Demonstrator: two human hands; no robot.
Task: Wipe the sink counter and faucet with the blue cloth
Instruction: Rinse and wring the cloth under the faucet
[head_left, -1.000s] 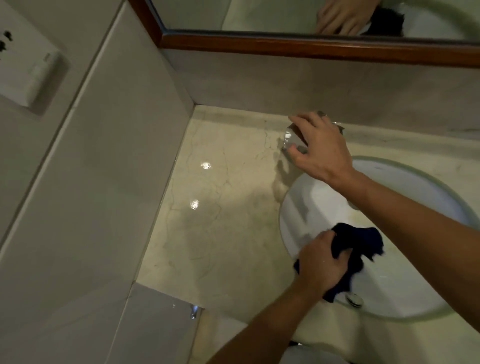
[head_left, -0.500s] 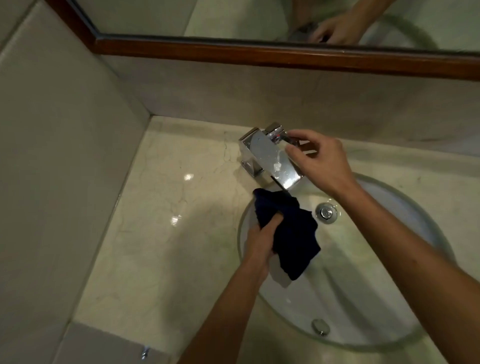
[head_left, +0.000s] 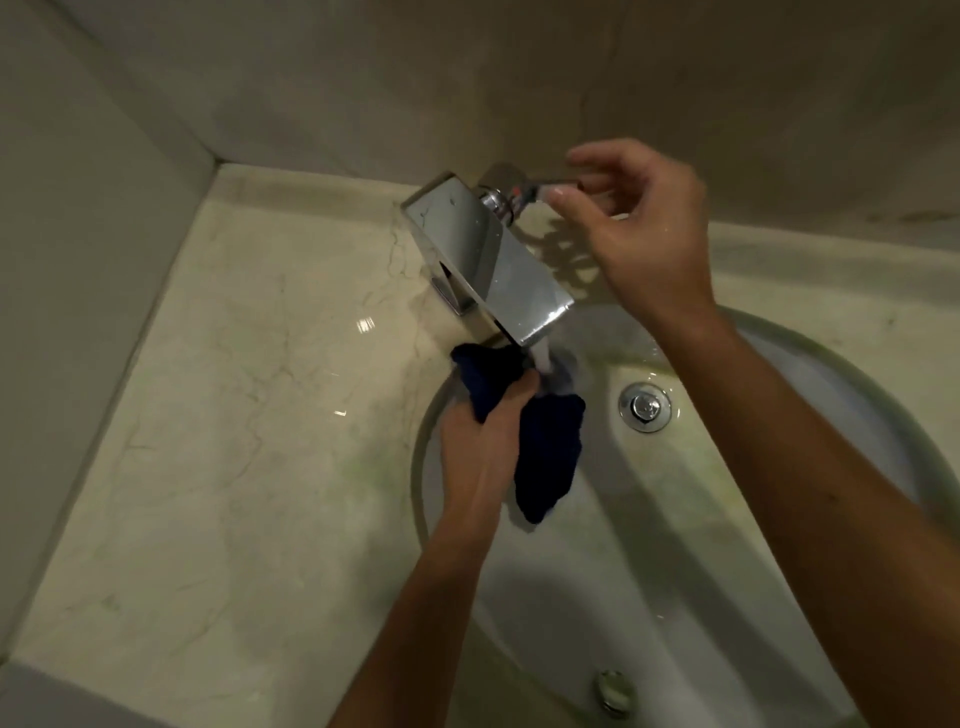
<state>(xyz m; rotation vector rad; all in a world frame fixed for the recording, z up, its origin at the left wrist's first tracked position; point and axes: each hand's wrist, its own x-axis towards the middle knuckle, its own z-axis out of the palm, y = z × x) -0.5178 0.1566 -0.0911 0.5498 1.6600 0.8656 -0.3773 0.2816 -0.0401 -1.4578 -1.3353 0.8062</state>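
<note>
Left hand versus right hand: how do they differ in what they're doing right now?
The left hand grips the blue cloth low in the basin, under the running water; the right hand is up at the faucet, fingertips pinching its lever. The left hand's fingers are curled tight round the fabric, the right hand's loosely spread. Both arms reach in from the bottom of the head view.

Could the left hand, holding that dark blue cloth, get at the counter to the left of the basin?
Probably yes. The left hand grips the blue cloth under the faucet, right at the basin's left rim, and the counter beside it shows nothing standing between.
</note>
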